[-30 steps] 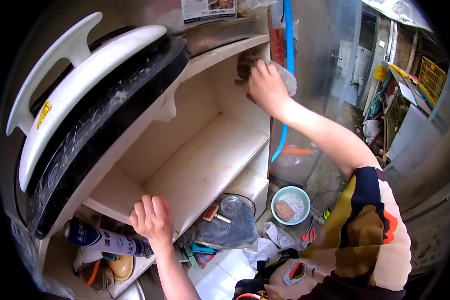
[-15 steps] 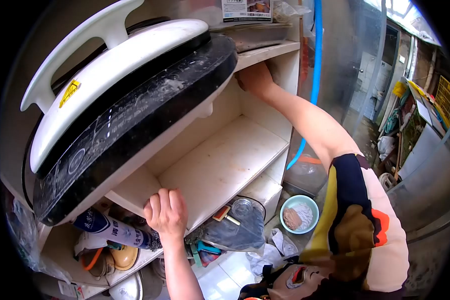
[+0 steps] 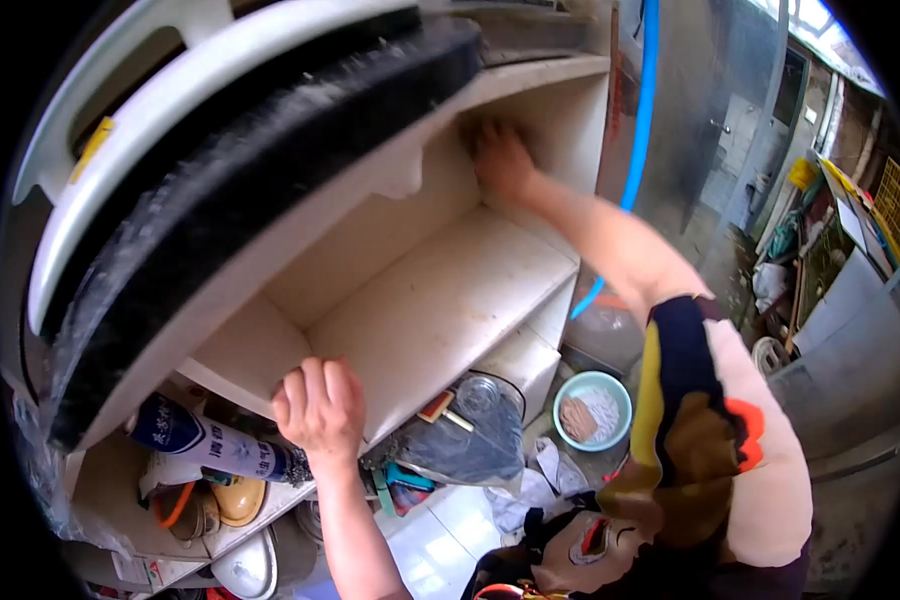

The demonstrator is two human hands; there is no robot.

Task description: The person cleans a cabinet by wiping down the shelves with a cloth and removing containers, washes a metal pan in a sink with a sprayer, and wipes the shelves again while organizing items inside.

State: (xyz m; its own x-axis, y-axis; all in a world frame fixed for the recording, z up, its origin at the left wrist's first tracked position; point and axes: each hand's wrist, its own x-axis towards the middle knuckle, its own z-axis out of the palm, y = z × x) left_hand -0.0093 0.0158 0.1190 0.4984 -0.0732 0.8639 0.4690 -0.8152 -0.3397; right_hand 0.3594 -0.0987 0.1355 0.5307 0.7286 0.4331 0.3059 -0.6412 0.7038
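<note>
My left hand [image 3: 320, 408] is closed around the front edge of the white shelf board [image 3: 430, 330], fingers curled over it. Inside the white cabinet compartment, my right hand [image 3: 505, 160] is at the upper right of the back wall [image 3: 390, 225]. Its fingers are bent and blurred. A small dark brownish thing [image 3: 473, 130] shows at the fingertips, too smeared to name.
A black-and-white appliance with a white handle [image 3: 220, 200] sits on top, overhanging the compartment at left. Below are a blue-and-white spray can [image 3: 215, 440], a brush [image 3: 445, 412], and a light-green basin [image 3: 592, 380] holding cloths. A blue hose [image 3: 642, 110] hangs at right.
My right hand has shifted slightly left and down along the back wall inside the compartment. My left hand stays on the shelf edge. The whole view has tilted a little.
</note>
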